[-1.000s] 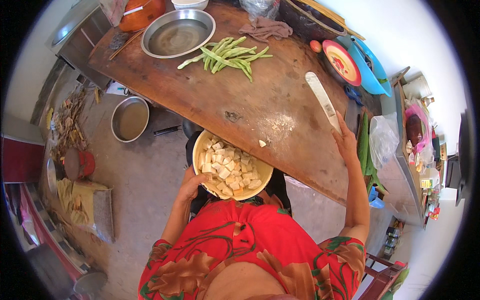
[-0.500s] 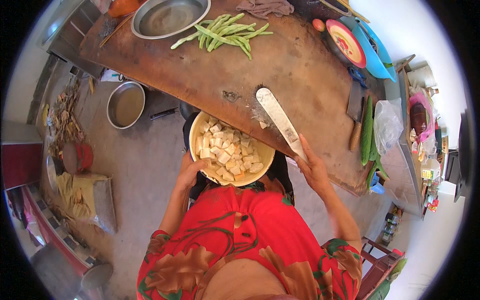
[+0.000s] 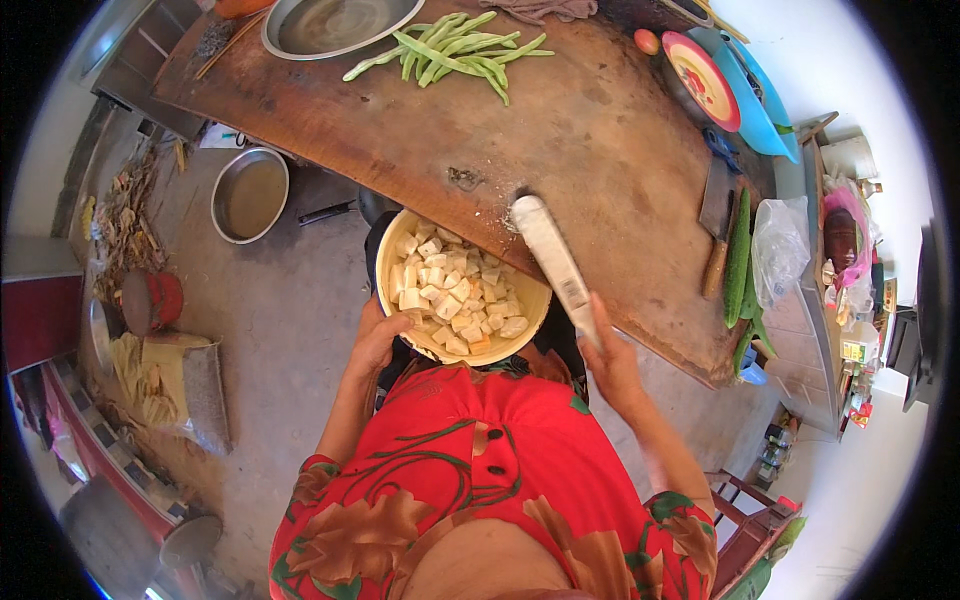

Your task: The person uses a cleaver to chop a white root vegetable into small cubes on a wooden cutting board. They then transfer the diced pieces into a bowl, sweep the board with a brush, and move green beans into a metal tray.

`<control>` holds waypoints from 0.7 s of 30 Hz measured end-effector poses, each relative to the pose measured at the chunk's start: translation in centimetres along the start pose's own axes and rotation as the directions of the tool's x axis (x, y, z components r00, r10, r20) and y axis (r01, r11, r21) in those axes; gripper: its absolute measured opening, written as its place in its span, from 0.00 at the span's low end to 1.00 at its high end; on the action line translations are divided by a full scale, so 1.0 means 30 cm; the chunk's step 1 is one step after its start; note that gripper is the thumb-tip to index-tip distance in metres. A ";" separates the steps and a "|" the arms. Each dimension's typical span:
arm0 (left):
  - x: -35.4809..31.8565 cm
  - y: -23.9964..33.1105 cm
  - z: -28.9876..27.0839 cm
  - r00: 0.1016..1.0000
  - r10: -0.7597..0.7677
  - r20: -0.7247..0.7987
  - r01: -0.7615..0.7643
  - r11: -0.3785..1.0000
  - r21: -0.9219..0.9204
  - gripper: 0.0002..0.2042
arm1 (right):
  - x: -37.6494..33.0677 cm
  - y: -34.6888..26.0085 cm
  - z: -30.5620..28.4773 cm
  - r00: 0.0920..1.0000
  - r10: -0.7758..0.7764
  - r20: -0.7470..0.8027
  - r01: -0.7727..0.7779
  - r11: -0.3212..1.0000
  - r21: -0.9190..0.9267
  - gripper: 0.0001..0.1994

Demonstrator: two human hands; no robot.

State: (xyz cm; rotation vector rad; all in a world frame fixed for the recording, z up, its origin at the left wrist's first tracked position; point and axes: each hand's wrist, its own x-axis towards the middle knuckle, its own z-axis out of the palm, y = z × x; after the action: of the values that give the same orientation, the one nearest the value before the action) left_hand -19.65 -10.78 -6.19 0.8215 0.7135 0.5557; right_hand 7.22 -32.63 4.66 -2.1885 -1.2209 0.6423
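My left hand (image 3: 378,338) grips the left rim of a pale yellow bowl (image 3: 541,318), thumb over the edge. The bowl sits just under the table's near edge and holds many whitish food cubes (image 3: 440,285), whose kind I cannot tell. My right hand (image 3: 608,365) is closed round the lower end of a long, flat, whitish scraper-like strip (image 3: 551,252) with a rounded tip. That strip lies slanted across the table edge, its far end against the brown tabletop (image 3: 400,150). Pale crumbs (image 3: 510,217) are scattered by its tip.
Green beans (image 3: 455,50) lie near a metal basin (image 3: 335,25) at the back. On the right are a cleaver (image 3: 716,215), cucumbers (image 3: 738,260), a plastic bag (image 3: 780,250) and a blue basin (image 3: 765,120). A metal bowl (image 3: 250,195) of liquid stands on the floor at left.
My right hand has moved slightly left and down with the strip, and the strip's tip is a little lower. Fewer crumbs lie beside the table edge. The left hand still grips the bowl.
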 end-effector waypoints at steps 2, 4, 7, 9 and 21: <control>0.001 0.003 -0.006 1.000 0.000 0.003 0.000 1.000 0.004 0.38 | -0.015 -0.016 0.016 0.996 -0.048 0.081 0.048 0.999 -0.007 0.35; -0.001 0.009 -0.006 1.000 0.014 0.002 -0.014 1.000 0.004 0.38 | -0.002 -0.022 0.006 0.986 -0.139 0.092 0.142 0.990 -0.022 0.34; -0.008 0.010 -0.007 1.000 0.017 -0.015 -0.017 1.000 0.007 0.38 | 0.075 0.000 -0.033 0.922 -0.375 -0.090 0.359 0.920 -0.159 0.34; -0.016 0.017 -0.006 1.000 0.013 -0.023 -0.013 1.000 0.009 0.38 | 0.151 0.032 -0.098 0.969 -0.193 -0.151 0.162 0.967 -0.198 0.34; -0.050 0.048 -0.017 0.995 0.016 -0.102 -0.015 1.000 0.011 0.37 | 0.149 -0.058 -0.028 0.917 -0.359 0.172 0.390 0.899 -0.200 0.33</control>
State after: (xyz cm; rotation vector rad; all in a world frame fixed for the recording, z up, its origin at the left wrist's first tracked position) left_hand -21.25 -10.77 -4.75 0.8132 0.8045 0.6113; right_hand 8.82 -28.16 5.80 -2.0247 -1.8108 0.5064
